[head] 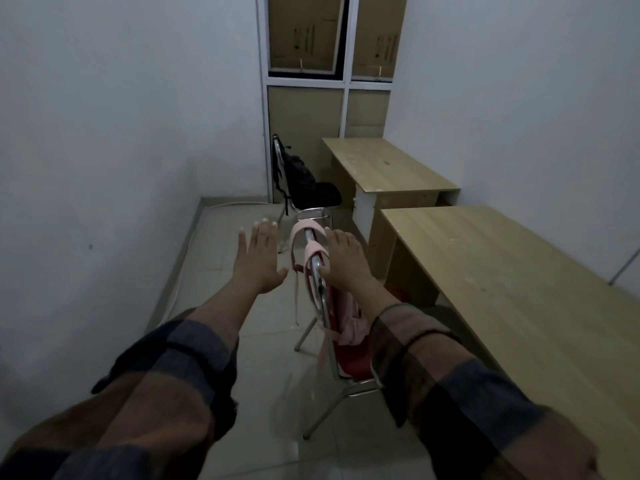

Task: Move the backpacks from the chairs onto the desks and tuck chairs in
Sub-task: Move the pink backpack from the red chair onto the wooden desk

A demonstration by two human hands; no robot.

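Nearest, a metal-framed folding chair with a red seat [353,362] stood beside the long light-wood desk [502,278], untucked. A pink backpack [349,327] sat on its seat, its pale pink straps [313,251] looped over the chrome backrest. The right hand [341,261] rested on that backrest top, thumb against the rail, fingers curled over the far side. The left hand [256,258] hovered just beside the straps, fingers spread, holding nothing. Farther off, a black backpack [299,174] sat on a black chair [311,194] near a second wooden desk [384,166].
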